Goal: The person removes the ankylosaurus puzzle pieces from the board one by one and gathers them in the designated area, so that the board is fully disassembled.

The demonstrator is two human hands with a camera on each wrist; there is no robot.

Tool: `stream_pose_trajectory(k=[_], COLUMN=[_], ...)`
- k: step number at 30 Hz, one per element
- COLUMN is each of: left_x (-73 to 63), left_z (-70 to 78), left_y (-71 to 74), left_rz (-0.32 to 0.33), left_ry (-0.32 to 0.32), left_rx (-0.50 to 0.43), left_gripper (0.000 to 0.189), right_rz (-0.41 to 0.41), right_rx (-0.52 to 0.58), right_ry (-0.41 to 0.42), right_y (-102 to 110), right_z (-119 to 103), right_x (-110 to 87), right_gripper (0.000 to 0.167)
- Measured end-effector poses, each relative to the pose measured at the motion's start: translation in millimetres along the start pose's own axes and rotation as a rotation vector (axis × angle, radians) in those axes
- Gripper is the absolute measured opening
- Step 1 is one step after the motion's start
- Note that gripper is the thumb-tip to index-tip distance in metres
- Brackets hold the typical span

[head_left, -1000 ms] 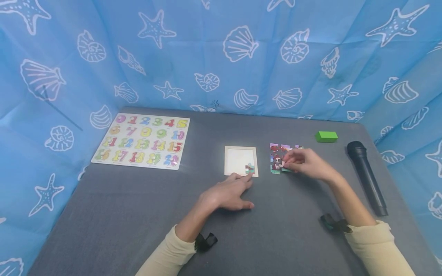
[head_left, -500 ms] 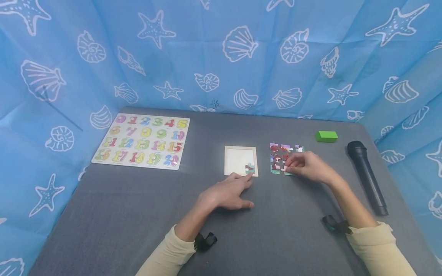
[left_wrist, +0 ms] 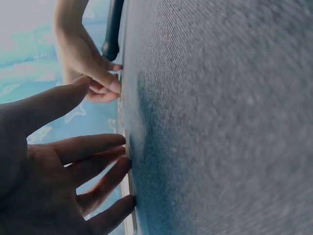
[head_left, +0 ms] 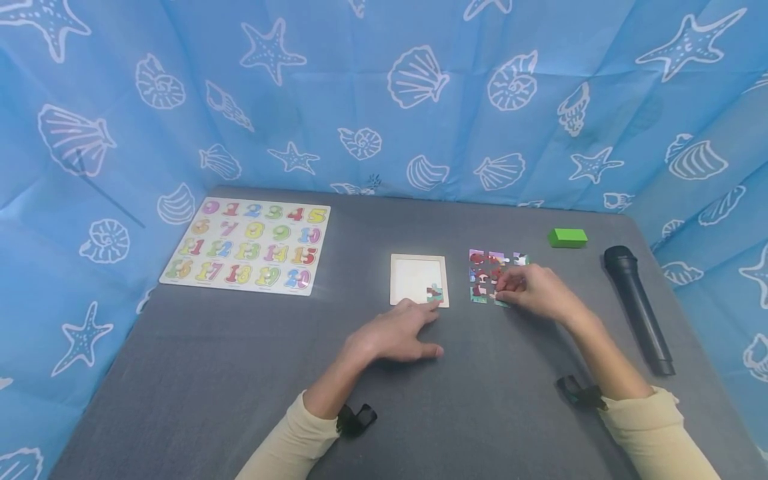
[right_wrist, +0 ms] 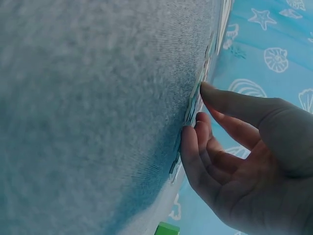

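Observation:
My left hand has its fingers spread, the fingertips at the near edge of a square wooden puzzle tray. One teal-and-brown jigsaw piece lies in that tray's near right corner. In the left wrist view, the fingers of this hand reach the tray's edge with nothing between them and the thumb. My right hand pinches a jigsaw piece low at the table, thumb on one side and fingertips on the other. Beside it lie several colourful jigsaw pieces in rows; the hand covers some.
A white number board lies at the back left. Toward the back right sit a green block and a black microphone. A blue shell-patterned curtain hangs along the grey table's back and sides.
My right hand has shifted slightly toward me and to the right, uncovering jigsaw pieces at the back of the group. The left hand has stayed nearly still.

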State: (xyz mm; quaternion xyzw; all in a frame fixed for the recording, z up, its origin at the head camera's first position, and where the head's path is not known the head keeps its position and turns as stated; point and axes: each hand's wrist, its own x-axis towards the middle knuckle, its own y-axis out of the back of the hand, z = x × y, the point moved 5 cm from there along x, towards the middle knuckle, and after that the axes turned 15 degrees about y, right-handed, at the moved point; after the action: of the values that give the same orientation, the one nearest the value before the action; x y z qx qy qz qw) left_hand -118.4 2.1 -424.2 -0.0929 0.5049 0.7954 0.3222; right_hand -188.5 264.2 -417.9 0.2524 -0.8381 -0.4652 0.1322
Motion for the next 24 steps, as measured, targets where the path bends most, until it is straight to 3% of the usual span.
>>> stream_pose_trajectory(k=[7,16,19,24], left_x=[3.1,0.2,0.0,2.2], left_z=[-3.7,-17.4,-26.8,-48.1], left_y=[8.0,27.8,36.8,49.2], left_rz=[0.006,0.006,0.033,0.111], left_ry=[-0.084,-0.132,-0.135,-0.087], left_rx=[-0.118,-0.330,-0.376,-0.440], left_gripper=[0.065,0.053,0.051,0.048], right_rz=[0.044,0.054,0.040,0.000], right_rx=[0.039,0.243,0.270,0.281], right_ry=[0.050,0.146,0.170,0.179], right_y=[1,-10,-16,-25], right_z=[-10,-34,-42,-53], right_x=[3.3,20.2,27.0,38.1], right_gripper=[0.013,0.015,0.016,0.018])
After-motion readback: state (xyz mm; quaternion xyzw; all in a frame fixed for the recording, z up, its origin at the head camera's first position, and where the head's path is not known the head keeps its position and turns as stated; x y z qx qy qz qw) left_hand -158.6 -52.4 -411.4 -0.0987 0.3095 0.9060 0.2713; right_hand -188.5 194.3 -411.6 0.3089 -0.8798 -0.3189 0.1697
